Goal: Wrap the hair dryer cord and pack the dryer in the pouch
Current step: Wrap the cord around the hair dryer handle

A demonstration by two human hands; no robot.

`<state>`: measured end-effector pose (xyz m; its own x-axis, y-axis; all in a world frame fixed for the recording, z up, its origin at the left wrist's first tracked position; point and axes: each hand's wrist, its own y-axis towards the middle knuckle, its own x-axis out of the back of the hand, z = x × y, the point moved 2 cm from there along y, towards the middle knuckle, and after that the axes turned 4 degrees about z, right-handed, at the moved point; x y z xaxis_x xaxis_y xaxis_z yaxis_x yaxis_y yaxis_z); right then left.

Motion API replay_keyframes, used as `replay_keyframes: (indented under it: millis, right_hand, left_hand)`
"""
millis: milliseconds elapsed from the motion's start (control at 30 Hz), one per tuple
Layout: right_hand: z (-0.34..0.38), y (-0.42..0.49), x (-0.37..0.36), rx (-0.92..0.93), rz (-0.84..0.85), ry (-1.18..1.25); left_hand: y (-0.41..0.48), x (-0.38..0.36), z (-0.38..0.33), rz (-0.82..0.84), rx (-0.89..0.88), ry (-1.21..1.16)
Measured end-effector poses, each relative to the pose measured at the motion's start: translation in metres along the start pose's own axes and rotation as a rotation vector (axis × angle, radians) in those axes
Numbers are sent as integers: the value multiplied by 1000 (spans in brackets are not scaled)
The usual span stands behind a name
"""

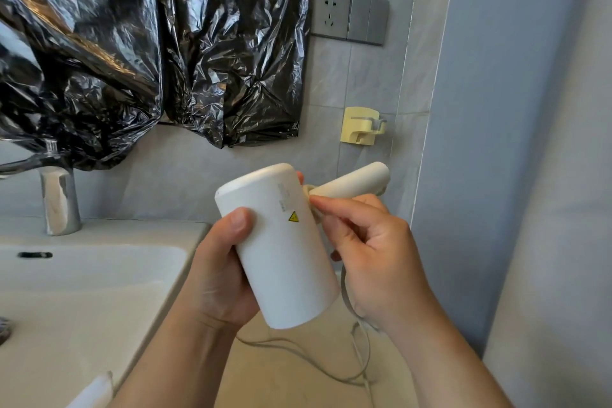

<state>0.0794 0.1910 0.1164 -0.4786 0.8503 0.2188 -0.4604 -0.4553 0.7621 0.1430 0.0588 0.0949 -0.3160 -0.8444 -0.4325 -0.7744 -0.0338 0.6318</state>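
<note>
The left hand [218, 275] grips the white, cylinder-shaped body of a hair dryer [284, 258]. Its thumb lies across the near side and its fingers curl round the far side. The right hand [374, 258] is just beside it, fingers curled, with the thumb and forefinger pinching the pale cord [331, 371] where the handle [351, 180] meets the body. A turn of cord shows at that joint. The handle sticks out to the right and slightly upward, behind the right hand. A small yellow warning triangle marks the body.

The dryer is held in the air, just off the right edge of a white counter [109, 228]. Below the hands the cord hangs in loose loops.

A basin [99, 262] is sunk into the counter on the left, and a chrome tap [59, 195] stands at the counter's back edge. Crumpled black plastic bags [132, 43] cover the wall above it. To their right, on the grey tiled wall, are a grey socket [331, 15] and switches [367, 20]. Lower down the wall, a pale yellow holder [361, 126] is fixed above the dryer's handle. A pale blurred object, too unclear to name, sits at the counter's near edge.
</note>
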Motion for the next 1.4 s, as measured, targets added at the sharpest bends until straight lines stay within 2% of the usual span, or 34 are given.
replay_keyframes:
  millis: [167,333,500,667,800,967,1167,1233,1300,1400]
  right_hand:
    - [-4,2,6,-102,-41,75]
    - [-6,2,6,-139,-18,35]
    - [-1,-2,3,-226,19,168]
    - [-2,-1,6,-301,118,211]
    - [-8,0,6,-366,79,225]
    - [-20,2,9,-562,18,314]
    - [-16,2,8,-382,16,679]
    - [-15,3,14,-322,14,700]
    - [-18,5,22,-302,-28,606]
    - [-20,7,30,-339,-167,606]
  left_hand:
    - [4,-6,9,39,51,11]
    - [3,-2,18,-65,79,-15]
    - [6,-1,18,-148,34,-79]
    - [5,5,13,-102,2,-106]
    - [2,4,10,-48,-37,-120]
    - [3,7,9,-211,-74,-141]
    - [9,2,23,-405,80,-302]
    - [10,-13,30,-433,117,-329]
    - [11,-28,31,-445,107,-250]
    - [12,-32,31,-411,94,130]
